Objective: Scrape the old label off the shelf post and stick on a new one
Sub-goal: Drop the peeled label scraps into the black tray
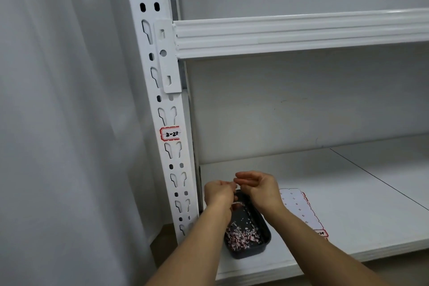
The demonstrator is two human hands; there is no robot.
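Note:
The white slotted shelf post stands at the left and carries a red-bordered label with handwritten characters. Below it, over the far end of a black tray, my left hand and my right hand meet fingertip to fingertip. They pinch a small pale scrap between them. A thin pale edge shows under my left hand; I cannot tell what it is. A white label sheet lies on the shelf board to the right of the tray, with one red-bordered label at its near end.
The tray holds a heap of red and white label scraps. The white shelf board runs off to the right, with a white beam above it. A pale curtain hangs to the left of the post.

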